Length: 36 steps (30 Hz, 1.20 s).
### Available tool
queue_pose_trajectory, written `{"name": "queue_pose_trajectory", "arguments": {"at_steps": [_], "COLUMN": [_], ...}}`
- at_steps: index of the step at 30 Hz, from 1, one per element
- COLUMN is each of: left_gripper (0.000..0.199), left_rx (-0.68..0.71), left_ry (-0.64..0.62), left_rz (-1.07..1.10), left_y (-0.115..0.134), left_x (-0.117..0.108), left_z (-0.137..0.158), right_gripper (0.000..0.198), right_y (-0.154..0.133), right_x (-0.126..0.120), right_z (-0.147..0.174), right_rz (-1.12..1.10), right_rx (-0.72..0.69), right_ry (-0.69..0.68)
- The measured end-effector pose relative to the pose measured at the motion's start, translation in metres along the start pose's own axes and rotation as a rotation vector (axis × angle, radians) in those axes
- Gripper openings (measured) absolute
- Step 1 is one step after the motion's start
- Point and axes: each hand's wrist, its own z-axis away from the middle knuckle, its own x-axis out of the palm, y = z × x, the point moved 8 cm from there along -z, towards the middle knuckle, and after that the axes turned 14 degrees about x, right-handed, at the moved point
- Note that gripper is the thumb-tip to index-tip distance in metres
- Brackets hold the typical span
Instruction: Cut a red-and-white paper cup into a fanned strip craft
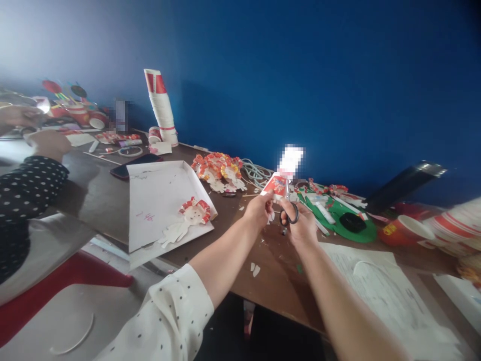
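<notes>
Above the table's middle, my left hand (260, 206) pinches a red and white printed piece of paper (276, 186), perhaps cut from a paper cup. My right hand (303, 224) has its fingers in the black handle of a pair of scissors (293, 216). The blades point up and away along the right side of the paper; whether they are parted I cannot tell. Behind the paper, a bright pixelated patch hides detail. To the left, a paper figure with a curled red fringe (193, 214) lies on a white box lid (150, 210).
Beyond the lid lie a heap of fringed figures (220, 170) and a leaning stack of paper cups (162, 108). At right are a green round sheet (355, 230), a black bottle (404, 185), cups (408, 230) and papers (376, 286). Another person's hand (50, 143) works at far left.
</notes>
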Motion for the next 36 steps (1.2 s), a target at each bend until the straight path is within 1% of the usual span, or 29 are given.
{"name": "queue_pose_trajectory", "arguments": {"at_steps": [4, 9, 12, 16, 22, 26, 29, 31, 36], "left_gripper": [0.019, 0.015, 0.015, 0.014, 0.011, 0.017, 0.022, 0.022, 0.024], "left_rx": [-0.016, -0.055, -0.079, -0.107, -0.064, -0.026, -0.015, 0.007, 0.04], "left_ry": [0.01, -0.063, -0.095, -0.104, -0.099, -0.106, -0.085, -0.055, -0.035], "left_rz": [0.014, 0.093, 0.057, -0.02, -0.043, -0.033, -0.031, -0.023, -0.011], "left_y": [0.0, 0.0, 0.0, -0.002, 0.0, 0.006, 0.009, 0.012, 0.015], "left_x": [0.0, 0.006, 0.007, 0.006, 0.005, 0.007, 0.005, 0.003, 0.003], "left_z": [0.0, 0.003, 0.005, 0.006, 0.003, 0.003, 0.001, 0.0, 0.001], "right_gripper": [0.037, 0.038, 0.037, 0.039, 0.046, 0.049, 0.048, 0.046, 0.041], "right_y": [-0.003, -0.007, -0.01, -0.013, -0.009, 0.002, 0.008, 0.011, 0.016], "right_x": [-0.001, -0.004, -0.004, -0.002, 0.004, 0.01, 0.014, 0.015, 0.018], "right_z": [0.001, 0.003, 0.004, 0.005, 0.005, 0.002, 0.0, -0.001, 0.001], "right_rz": [0.061, 0.123, 0.166, 0.179, 0.211, 0.295, 0.346, 0.397, 0.569], "right_rx": [-0.015, -0.043, -0.058, -0.059, -0.06, -0.045, -0.064, -0.081, -0.126], "right_ry": [0.003, 0.037, 0.056, 0.06, 0.016, -0.037, -0.077, -0.073, -0.078]}}
